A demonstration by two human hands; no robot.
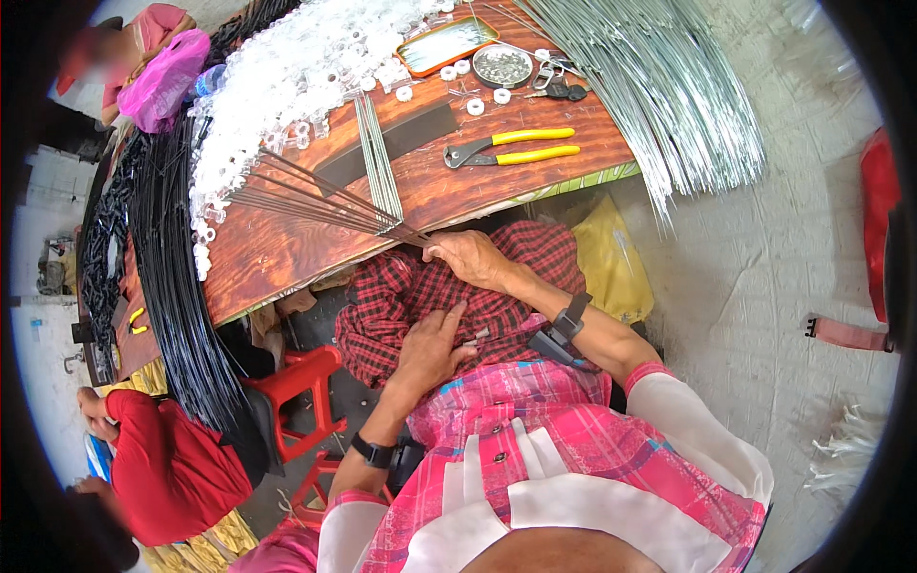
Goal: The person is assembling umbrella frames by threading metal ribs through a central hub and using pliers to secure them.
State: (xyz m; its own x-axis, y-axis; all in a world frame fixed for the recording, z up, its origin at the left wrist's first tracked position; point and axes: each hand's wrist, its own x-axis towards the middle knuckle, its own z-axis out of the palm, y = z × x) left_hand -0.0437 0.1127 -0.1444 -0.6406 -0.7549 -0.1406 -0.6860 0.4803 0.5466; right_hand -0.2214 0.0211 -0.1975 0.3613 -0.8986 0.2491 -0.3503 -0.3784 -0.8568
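Observation:
My right hand (468, 260) is closed round the near ends of several thin dark metal rods (330, 212), which fan out toward the left over the table edge. Across them, near my fingers, lies a small bunch of thin silver rods (378, 162), its middle over a long dark grey bar (401, 143). My left hand (430, 351) rests on the red-and-black checked cloth (382, 296) in my lap, fingers stretched out and apart from the rods. On the tabletop beyond my right hand lie end-cutting pliers (511, 147) with yellow handles.
Clear and white plastic pieces (287, 86) are heaped at the back of the wooden table (258, 258). Silver wires (659, 95) overhang its right end; black wires (172, 258) hang at the left. Keys (559, 90) lie by a round tin (502, 67). A red-sleeved person (177, 468) sits lower left.

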